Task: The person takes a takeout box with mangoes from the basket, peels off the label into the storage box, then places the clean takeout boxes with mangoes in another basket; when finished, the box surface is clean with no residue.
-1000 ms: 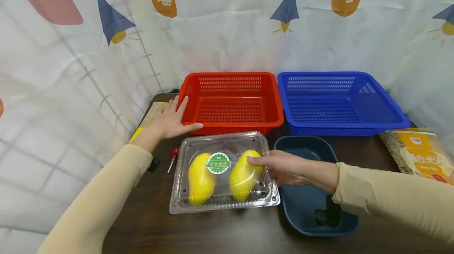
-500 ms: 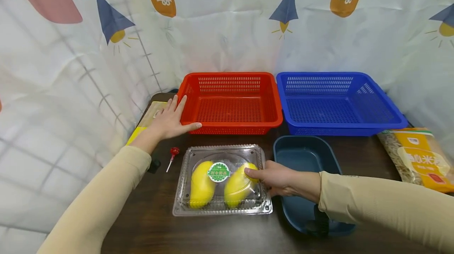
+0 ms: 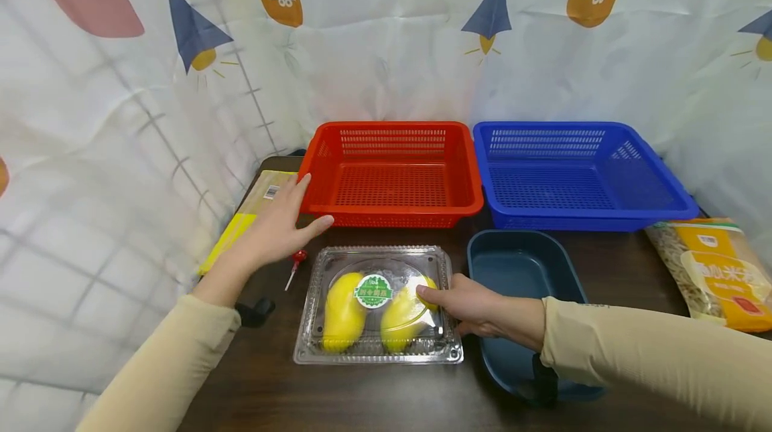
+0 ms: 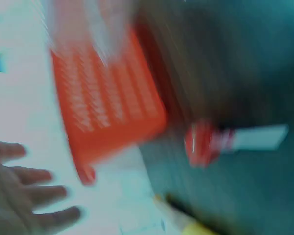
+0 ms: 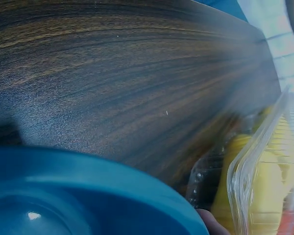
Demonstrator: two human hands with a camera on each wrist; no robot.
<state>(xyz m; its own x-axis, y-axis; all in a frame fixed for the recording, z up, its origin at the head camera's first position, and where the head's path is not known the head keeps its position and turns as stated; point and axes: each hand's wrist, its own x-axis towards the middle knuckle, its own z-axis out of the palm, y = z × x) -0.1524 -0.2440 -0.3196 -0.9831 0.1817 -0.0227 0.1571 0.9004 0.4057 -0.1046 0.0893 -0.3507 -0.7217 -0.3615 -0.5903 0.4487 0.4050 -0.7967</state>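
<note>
Currently, the person's right hand point(image 3: 470, 301) grips the clear plastic box point(image 3: 375, 328) on its 3 o'clock side, thumb laid over the lid; the other fingers are mostly hidden, and how far they curl under the edge cannot be told. Inside the box, two yellow fruits point(image 3: 344, 315) lie side by side, with a round green-and-white sticker point(image 3: 373, 291) on the lid above and between them. Taking the box as the dial's centre, the left hand point(image 3: 268, 231) is toward 10 o'clock, its fingers straight and spread wide, just beside the near corner of the red basket point(image 3: 392, 212). That basket stands at 12 o'clock, with the blue basket point(image 3: 591, 216) at 2. A dark blue tray point(image 3: 512, 264) sits at 3, partly beneath the right forearm. Near the box at 10, a red lollipop point(image 3: 298, 256) lies on the brown table point(image 3: 362, 398); farther out is a yellow-and-tan packet point(image 3: 238, 226). Well apart at 3 lies a printed orange bag point(image 3: 718, 271).
</note>
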